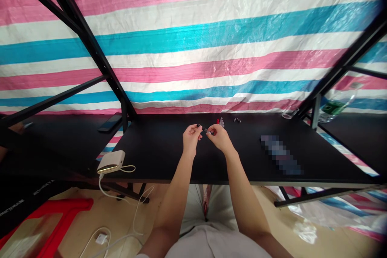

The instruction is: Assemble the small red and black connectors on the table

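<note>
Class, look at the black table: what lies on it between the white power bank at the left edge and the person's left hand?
Nothing: in the head view, only bare black table lies between the power bank and the left hand.

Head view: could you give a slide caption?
Left hand and right hand pinch a small thin object above the black table.

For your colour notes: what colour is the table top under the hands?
Black table top, in the head view.

Black table carried a white power bank at its left front edge (cable trailing off), small bottles and a dark bead-like piece near the back.
</note>
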The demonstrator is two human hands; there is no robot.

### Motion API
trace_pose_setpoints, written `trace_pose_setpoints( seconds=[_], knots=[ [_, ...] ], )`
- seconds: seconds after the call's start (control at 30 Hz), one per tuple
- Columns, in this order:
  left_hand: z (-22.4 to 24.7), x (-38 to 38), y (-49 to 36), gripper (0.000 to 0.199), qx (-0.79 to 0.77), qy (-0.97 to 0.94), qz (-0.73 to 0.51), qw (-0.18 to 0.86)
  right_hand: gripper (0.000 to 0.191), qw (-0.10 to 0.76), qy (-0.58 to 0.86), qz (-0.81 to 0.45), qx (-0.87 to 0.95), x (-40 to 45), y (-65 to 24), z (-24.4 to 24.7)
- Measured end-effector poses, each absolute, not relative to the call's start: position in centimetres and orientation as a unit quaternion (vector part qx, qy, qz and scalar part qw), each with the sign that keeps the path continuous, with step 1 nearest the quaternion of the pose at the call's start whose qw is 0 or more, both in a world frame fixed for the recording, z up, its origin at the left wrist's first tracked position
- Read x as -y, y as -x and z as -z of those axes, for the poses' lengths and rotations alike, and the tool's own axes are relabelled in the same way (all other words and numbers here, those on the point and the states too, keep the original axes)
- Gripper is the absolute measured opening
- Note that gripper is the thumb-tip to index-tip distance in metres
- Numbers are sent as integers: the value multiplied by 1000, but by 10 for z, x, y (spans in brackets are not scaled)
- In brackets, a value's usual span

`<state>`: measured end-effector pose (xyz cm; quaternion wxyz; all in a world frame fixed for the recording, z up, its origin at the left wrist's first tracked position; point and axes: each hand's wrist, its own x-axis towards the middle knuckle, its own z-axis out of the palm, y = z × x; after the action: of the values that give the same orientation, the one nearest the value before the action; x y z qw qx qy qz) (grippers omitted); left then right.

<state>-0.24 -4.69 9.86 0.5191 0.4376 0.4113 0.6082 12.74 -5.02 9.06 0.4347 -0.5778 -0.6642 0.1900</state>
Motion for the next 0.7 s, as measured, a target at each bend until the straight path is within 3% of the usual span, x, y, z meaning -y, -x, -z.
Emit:
trace_pose_setpoints(
  seconds=[0.57, 0.7],
  knots=[
    [-52, 22, -15, 21, -494, -498, -511, 496, 9, 340, 733, -209, 551, 42, -178, -48],
    [-37, 8, -30, 19, -496, -578, -478, 439, 8, 320, 761, -210, 524, 42, -187, -41]
  ],
)
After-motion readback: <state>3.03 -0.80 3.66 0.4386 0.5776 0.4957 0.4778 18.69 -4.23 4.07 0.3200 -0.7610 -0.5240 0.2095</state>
